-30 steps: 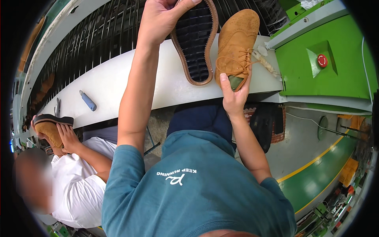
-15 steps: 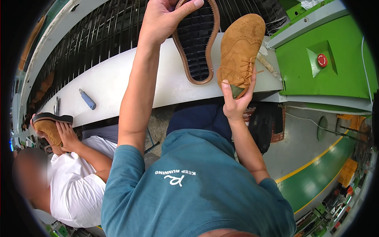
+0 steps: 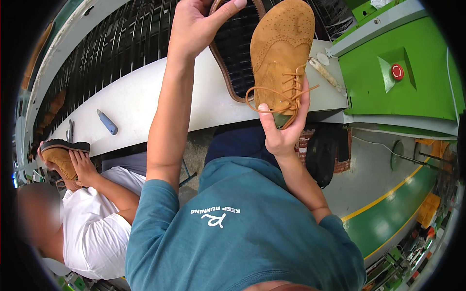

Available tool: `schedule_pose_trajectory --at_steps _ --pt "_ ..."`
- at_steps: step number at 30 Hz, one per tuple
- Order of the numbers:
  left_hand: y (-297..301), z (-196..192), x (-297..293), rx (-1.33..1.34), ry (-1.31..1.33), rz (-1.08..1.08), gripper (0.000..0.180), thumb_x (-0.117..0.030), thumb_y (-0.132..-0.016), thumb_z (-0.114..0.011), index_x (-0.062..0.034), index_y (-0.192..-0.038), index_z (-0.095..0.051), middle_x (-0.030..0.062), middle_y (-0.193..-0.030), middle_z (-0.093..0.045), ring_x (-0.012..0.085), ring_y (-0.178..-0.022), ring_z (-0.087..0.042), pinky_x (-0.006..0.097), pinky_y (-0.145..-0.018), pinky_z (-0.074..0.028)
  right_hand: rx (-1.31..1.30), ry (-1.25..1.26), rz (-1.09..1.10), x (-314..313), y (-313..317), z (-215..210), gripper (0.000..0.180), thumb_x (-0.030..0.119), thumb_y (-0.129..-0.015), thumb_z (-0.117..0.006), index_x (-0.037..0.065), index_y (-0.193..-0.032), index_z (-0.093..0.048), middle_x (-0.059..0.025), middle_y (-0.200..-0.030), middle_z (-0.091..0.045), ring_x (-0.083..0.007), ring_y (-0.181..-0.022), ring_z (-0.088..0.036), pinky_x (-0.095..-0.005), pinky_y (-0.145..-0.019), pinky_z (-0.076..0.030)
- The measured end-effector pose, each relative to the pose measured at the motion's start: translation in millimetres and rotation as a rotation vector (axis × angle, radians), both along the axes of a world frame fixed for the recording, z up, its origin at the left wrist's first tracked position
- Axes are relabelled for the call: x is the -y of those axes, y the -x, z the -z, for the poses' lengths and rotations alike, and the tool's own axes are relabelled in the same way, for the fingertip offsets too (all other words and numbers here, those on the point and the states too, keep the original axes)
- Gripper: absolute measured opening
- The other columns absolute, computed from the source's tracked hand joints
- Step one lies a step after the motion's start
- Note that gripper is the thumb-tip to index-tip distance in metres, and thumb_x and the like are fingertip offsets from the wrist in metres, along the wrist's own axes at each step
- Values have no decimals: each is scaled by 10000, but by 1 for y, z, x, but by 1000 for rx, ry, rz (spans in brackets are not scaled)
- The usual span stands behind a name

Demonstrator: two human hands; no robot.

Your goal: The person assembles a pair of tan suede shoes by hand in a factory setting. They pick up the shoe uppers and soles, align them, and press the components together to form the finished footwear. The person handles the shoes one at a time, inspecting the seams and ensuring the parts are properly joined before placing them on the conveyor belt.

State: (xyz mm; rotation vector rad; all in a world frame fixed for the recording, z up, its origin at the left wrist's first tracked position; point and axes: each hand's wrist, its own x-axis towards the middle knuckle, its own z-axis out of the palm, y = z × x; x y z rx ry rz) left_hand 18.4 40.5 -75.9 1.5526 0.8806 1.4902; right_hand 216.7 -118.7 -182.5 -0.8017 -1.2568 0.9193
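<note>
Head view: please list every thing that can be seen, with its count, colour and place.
Tan suede lace-up shoe: one, tan, upper showing, held at its heel end by the right hand.
Shoe with sole showing: one, dark ribbed sole with brown rim, held by the left hand.
White ledge: one, white, in front of the dark conveyor rack.
Blue tool: one, blue, lying on the ledge.
Green machine: one, green, red round button, at right.
Co-worker's shoe: one, tan with dark sole, in the hand of a person in white, lower left.
Left hand: own.
Right hand: own.
</note>
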Motion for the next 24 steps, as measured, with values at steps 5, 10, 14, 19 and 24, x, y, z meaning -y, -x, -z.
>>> schedule_pose_trajectory --at_steps 5,10,14,19,24 --pt "20 29 -27 92 45 -25 399 -69 -1014 -786 10 -1395 -698 80 -1184 -796 148 -1058 -748 301 -946 -605 28 56 96 -9 -4 -12 970 54 -974 -740 -65 -1724 -138 -221 -1634 -431 -284 -1491 -493 -419 -1229 -419" --pt "25 35 -31 108 93 -64 408 -79 -1006 -795 9 -1394 -700 80 -1187 -795 152 -1053 -751 302 -942 -606 50 135 171 -14 -20 -10 972 76 -969 -766 -70 -1718 -164 -218 -1638 -434 -274 -1492 -492 -415 -1244 -398" --pt "24 34 -32 90 84 -48 411 -94 -1005 -801 7 -1391 -703 82 -1195 -794 154 -1053 -751 303 -942 -606 27 146 171 -13 -22 -5 970 69 -970 -764 -69 -1718 -162 -218 -1636 -436 -276 -1503 -484 -417 -1252 -388" --pt "20 31 -30 98 72 -44 400 -108 -1016 -796 5 -1389 -706 77 -1190 -794 149 -1057 -749 302 -937 -603 59 94 116 -10 -16 -7 954 28 -968 -728 -75 -1718 -147 -223 -1641 -429 -287 -1508 -481 -426 -1255 -387" --pt "10 15 -14 99 62 -8 397 -153 -1048 -782 14 -1399 -699 74 -1178 -797 140 -1063 -746 294 -946 -596 -24 87 56 -5 -4 -5 969 9 -950 -723 -79 -1721 -141 -242 -1650 -414 -307 -1511 -483 -436 -1249 -401"
